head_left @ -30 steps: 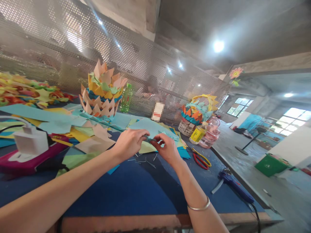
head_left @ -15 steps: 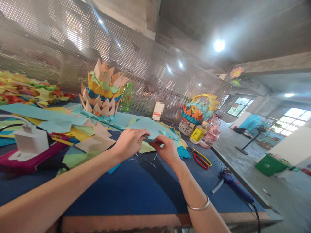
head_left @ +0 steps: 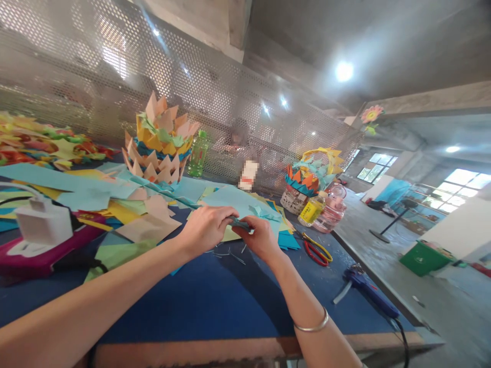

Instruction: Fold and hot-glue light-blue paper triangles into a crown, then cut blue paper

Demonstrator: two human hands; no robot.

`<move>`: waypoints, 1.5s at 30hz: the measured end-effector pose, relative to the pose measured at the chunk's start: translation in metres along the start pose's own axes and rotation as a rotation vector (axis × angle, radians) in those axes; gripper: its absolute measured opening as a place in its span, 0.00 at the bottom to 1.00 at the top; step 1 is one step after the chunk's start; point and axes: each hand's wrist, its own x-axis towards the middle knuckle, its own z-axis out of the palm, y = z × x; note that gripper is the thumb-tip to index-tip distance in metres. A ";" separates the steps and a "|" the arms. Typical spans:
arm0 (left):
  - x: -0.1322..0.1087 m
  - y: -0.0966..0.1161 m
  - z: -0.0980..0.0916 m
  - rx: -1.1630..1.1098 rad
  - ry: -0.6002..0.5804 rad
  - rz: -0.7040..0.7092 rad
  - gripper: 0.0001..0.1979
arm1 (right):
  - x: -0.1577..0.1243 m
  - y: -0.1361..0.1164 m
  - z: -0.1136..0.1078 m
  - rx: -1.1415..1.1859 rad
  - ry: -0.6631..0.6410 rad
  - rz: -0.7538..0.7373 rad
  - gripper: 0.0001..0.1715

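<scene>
Both my hands meet over the blue table (head_left: 215, 301), pinching one small folded piece of light-blue paper (head_left: 241, 223). My left hand (head_left: 205, 227) grips its left end with fingers closed. My right hand (head_left: 260, 238) grips the right end, thumb pressed on top; a metal bangle (head_left: 311, 325) sits on that wrist. Loose sheets of light-blue paper (head_left: 238, 200) lie just behind the hands. Thin metal pins (head_left: 226, 252) are scattered on the table under them.
A tall paper lotus (head_left: 160, 140) and a green bottle (head_left: 199, 154) stand at the back, before a perforated metal screen (head_left: 215, 97). Coloured sheets (head_left: 126, 209) cover the left. Red-and-yellow scissors (head_left: 315, 249), a blue glue gun (head_left: 364, 289), a paper basket (head_left: 307, 184) and bottles (head_left: 312, 210) lie right.
My hands have drawn slightly closer together on the folded blue piece, and the right thumb has pressed down over it. The view has shifted a little.
</scene>
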 end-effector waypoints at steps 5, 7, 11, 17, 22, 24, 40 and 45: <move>0.000 0.001 0.000 0.020 -0.034 -0.014 0.18 | 0.000 0.001 0.001 -0.037 0.065 -0.022 0.08; 0.000 0.000 0.000 0.049 -0.048 0.021 0.16 | 0.000 0.001 0.002 -0.062 0.077 -0.052 0.10; 0.000 -0.001 0.000 0.078 -0.073 0.078 0.12 | 0.000 -0.002 0.004 -0.080 0.079 -0.108 0.11; 0.000 -0.004 0.000 0.091 -0.024 0.034 0.11 | -0.001 -0.005 0.005 -0.028 0.068 -0.091 0.02; -0.001 -0.005 0.002 0.048 -0.024 0.034 0.11 | -0.002 -0.007 0.005 -0.062 0.088 -0.099 0.06; -0.001 -0.003 0.003 0.033 -0.033 0.040 0.12 | -0.002 -0.008 0.005 -0.081 0.094 -0.105 0.07; -0.004 -0.007 0.017 -0.120 -0.098 0.117 0.10 | -0.004 -0.005 0.008 -0.117 -0.031 -0.058 0.05; -0.004 -0.004 0.016 -0.099 -0.103 0.075 0.09 | -0.003 -0.005 0.004 -0.093 -0.024 -0.073 0.06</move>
